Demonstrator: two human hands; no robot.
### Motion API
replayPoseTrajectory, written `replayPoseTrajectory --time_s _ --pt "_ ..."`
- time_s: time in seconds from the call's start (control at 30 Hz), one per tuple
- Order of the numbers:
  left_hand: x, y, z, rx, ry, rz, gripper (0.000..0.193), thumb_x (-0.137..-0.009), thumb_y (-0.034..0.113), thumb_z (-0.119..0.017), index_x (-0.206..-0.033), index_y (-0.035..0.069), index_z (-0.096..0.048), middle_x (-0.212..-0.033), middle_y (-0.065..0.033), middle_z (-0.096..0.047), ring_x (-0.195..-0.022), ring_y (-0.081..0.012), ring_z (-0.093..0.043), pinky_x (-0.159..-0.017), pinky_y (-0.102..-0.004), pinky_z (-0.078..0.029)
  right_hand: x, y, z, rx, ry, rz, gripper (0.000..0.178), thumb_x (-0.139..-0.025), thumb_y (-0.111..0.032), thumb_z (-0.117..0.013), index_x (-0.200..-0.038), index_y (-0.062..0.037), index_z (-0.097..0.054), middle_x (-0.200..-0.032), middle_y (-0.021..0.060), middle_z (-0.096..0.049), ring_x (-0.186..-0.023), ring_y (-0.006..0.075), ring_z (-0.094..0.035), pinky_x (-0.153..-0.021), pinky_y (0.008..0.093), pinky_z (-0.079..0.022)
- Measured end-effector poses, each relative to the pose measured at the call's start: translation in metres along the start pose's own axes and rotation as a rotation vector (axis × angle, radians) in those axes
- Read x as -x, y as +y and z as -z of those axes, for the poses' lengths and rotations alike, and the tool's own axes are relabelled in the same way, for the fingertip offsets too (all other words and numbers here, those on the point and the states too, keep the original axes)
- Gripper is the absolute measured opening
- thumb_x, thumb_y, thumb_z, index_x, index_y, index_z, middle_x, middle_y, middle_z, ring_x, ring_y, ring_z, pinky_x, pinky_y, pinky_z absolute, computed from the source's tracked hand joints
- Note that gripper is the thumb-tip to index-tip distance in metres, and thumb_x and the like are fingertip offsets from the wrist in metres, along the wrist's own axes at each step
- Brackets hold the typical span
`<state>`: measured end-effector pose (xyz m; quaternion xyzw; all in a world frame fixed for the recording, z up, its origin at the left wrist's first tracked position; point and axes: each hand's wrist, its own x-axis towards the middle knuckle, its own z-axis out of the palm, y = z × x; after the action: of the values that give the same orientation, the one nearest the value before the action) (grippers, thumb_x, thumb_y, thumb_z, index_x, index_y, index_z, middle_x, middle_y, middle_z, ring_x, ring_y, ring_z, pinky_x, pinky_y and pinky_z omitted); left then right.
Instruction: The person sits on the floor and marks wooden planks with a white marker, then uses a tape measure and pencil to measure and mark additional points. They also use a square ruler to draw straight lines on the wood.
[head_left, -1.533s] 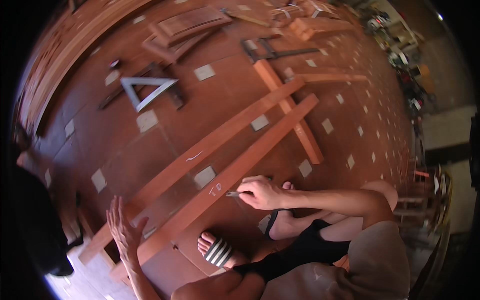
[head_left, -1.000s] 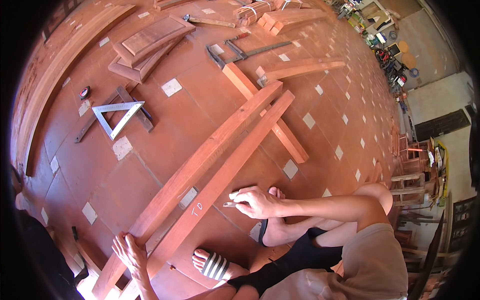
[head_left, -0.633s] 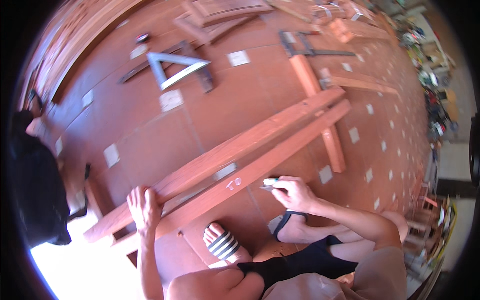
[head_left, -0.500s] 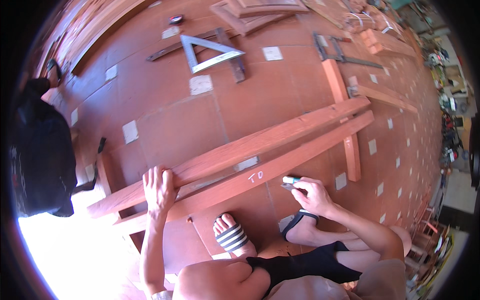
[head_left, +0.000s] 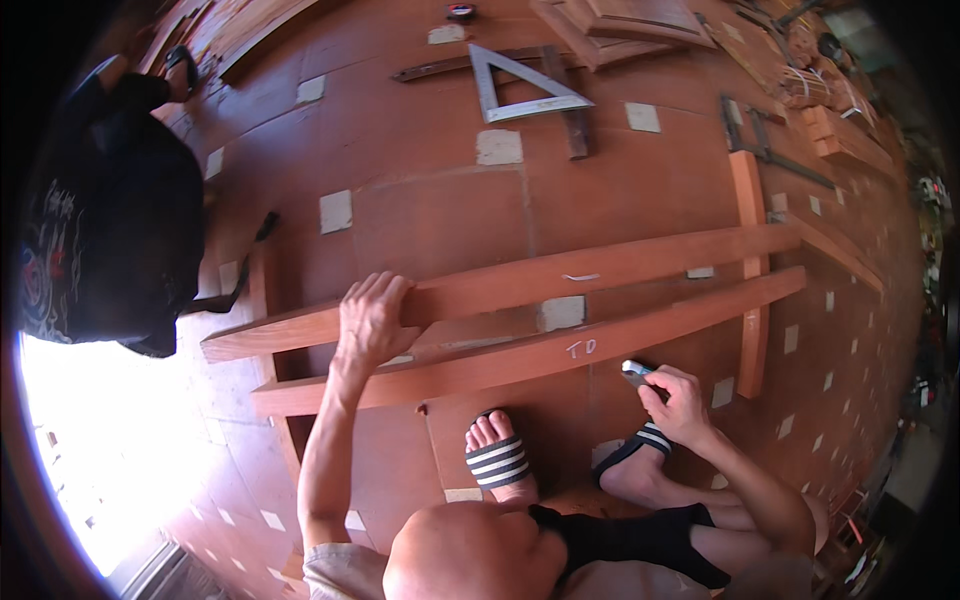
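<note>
My left hand (head_left: 375, 318) is closed over the far wooden beam (head_left: 490, 290) near its left end. A short white curved mark shows on that beam's face. Parallel to it, on the near side, lies a second beam (head_left: 480, 370) with white handwritten marks. Both rest across wooden crosspieces, one under each end; the right crosspiece (head_left: 750, 330) shows most fully. Right of the near beam, apart from it, my right hand (head_left: 680, 405) grips a short white-and-blue marker (head_left: 630, 367). A dark flat piece shows beside the marker; I cannot make out what it is.
Beyond the beams lie a metal triangle square (head_left: 487, 88), a tape measure (head_left: 460, 12), a panelled wooden board (head_left: 640, 22) and a clamp (head_left: 770, 145). A person in dark clothing (head_left: 120, 220) is at the left. My sandalled feet stand close to the near beam.
The far beam has turned under my left hand, bringing its white mark into sight, and the gap between the beams is wider. The whole view has shifted, with the scene now farther right.
</note>
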<state>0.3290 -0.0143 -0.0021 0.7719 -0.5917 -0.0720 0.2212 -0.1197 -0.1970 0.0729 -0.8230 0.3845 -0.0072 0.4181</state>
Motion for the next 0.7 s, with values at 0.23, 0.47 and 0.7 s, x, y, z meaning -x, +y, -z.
replayPoseTrajectory --time_s 0.23,0.47,0.7 --pt "-0.054 -0.024 0.029 0.253 -0.61 0.205 0.052 -0.096 0.051 -0.077 -0.12 0.006 -0.079 -0.114 -0.0217 -0.08 -0.11 -0.0404 -0.075 -0.098 -0.0473 -0.057 -0.027 -0.014 0.006 -0.051 0.127 0.148 0.012 -0.099 -0.008 -0.071 -0.103 0.0034 -0.073 -0.087 0.0151 -0.069 -0.074 0.0294 -0.067 -0.067 0.04 -0.051" --pt "-0.076 -0.035 0.015 0.16 -0.71 0.289 0.049 -0.1 0.052 -0.072 -0.123 0.01 -0.081 -0.118 -0.0208 -0.079 -0.11 -0.0351 -0.076 -0.092 -0.045 -0.058 -0.1 0.0 0.009 -0.07 0.41 0.115 0.016 -0.095 -0.001 -0.074 -0.111 0.0002 -0.076 -0.086 0.0119 -0.068 -0.07 0.0224 -0.066 -0.063 0.0339 -0.051" --pt "-0.075 -0.034 0.009 0.117 -0.482 0.158 0.088 -0.09 0.08 -0.065 -0.076 -0.006 -0.075 -0.056 -0.0254 -0.053 -0.06 -0.049 -0.06 -0.063 -0.0513 -0.05 -0.155 0.043 0.016 0.077 0.695 0.111 0.017 -0.1 -0.006 -0.075 -0.114 0.0017 -0.08 -0.085 0.0095 -0.071 -0.071 0.0172 -0.066 -0.064 0.0327 -0.052"
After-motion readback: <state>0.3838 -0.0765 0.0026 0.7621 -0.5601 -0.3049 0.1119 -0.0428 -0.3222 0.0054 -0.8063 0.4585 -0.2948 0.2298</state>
